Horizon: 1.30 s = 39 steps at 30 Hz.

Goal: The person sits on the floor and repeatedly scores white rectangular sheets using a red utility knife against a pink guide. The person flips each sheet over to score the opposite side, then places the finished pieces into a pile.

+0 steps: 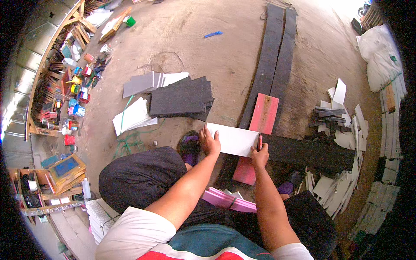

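Note:
In front of me a white rectangular sheet (234, 138) lies across a pink board (264, 113) and the end of a long black strip (310, 151). My left hand (210, 140) rests at the sheet's left end, with thumb and fingers apart against its edge. At the sheet's right end my right hand (260, 155) is closed around a slim red tool (260, 141), held upright; whether it is a cutter or a pen I cannot make out. Beyond my left hand lie stacked dark grey sheets (178, 99), with white sheets (135, 116) beside them.
Two long black strips (271, 47) run away across the floor. White and dark offcuts (344, 138) pile up at the right. Tied pink pieces (227, 200) lie between my legs. A blue tool (213, 34) lies farther off. Paint cans (77, 110) and a wooden crate (45, 190) line the left.

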### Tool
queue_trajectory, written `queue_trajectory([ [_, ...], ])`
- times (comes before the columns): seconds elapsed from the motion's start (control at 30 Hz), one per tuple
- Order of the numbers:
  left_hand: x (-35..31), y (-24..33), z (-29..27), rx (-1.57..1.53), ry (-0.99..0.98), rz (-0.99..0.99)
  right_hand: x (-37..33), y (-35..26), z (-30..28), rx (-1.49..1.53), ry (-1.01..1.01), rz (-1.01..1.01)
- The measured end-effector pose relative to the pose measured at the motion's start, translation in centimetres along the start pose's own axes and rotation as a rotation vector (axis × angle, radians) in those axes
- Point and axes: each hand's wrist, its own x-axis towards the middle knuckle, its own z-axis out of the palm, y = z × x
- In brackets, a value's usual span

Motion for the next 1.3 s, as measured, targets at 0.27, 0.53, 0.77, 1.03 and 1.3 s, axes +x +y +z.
queue_trajectory([
  [0.27,1.5,-5.4,2.5,0.033,-0.305,-0.337,1.1,1.3,0.7,-0.023,0.019,-0.026],
  [0.53,1.0,-4.2,1.7,-0.107,-0.279,-0.393,1.1,1.7,0.1,-0.045,0.048,-0.014],
  [0.77,1.8,-5.5,1.8,-0.084,-0.267,-0.382,1.4,2.5,1.1,-0.001,0.029,-0.055],
  [1.03,0.9,1.2,-0.6,-0.002,-0.259,0.264,0.9,1.4,0.1,-0.020,0.014,0.024],
  [1.3,-0.3,8.0,3.2,0.196,-0.672,0.661,1.3,1.9,1.0,0.032,0.016,-0.002],
])
